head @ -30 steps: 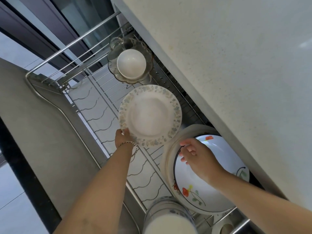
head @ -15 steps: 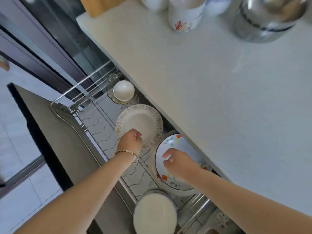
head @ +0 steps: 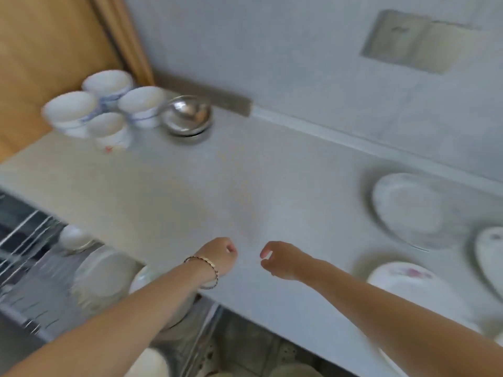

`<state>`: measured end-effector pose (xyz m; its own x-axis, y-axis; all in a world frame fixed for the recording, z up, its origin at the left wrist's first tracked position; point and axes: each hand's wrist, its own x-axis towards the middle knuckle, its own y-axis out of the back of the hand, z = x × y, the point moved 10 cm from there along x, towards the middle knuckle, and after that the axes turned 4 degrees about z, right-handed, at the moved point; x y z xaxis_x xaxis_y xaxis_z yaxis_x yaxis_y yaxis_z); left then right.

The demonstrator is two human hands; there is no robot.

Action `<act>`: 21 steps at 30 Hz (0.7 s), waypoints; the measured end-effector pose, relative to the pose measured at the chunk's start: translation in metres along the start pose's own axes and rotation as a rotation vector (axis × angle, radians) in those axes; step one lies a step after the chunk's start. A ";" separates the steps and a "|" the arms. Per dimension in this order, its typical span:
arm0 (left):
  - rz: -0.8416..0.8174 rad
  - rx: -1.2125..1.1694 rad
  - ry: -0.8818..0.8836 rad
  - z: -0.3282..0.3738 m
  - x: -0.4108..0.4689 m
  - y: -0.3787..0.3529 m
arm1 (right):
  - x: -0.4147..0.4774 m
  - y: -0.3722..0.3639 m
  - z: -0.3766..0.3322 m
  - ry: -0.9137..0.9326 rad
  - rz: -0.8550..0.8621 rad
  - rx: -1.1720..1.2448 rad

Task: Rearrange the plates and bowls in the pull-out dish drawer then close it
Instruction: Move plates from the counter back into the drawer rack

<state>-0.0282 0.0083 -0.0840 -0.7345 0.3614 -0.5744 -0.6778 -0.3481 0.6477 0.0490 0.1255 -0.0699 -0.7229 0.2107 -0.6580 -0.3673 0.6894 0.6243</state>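
Here, left hand fisted, right hand half-curled

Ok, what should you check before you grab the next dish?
1. Left hand free: ok, curled and holds nothing.
2. Right hand free: ok, loosely curled and holds nothing.
3. Drawer open: ok, it is pulled out below the countertop.
4. Free slots in the drawer: cannot tell, too blurred.
5. Path from the right hand to the nearest flowered plate: ok, nothing lies between them.
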 end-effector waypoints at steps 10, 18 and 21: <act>-0.271 0.110 -0.041 0.162 -0.013 -0.204 | -0.090 0.098 0.286 -0.412 0.395 0.103; -0.300 -0.396 0.459 0.138 -0.046 -0.282 | -0.102 0.078 0.394 -0.651 0.369 0.083; -0.226 -0.474 0.473 0.133 -0.049 -0.284 | -0.097 0.077 0.404 -0.707 0.372 0.238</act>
<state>0.2050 0.2047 -0.1736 -0.4369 0.0921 -0.8948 -0.6786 -0.6867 0.2607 0.3275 0.4376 -0.1280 -0.2060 0.7846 -0.5848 0.0141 0.5999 0.7999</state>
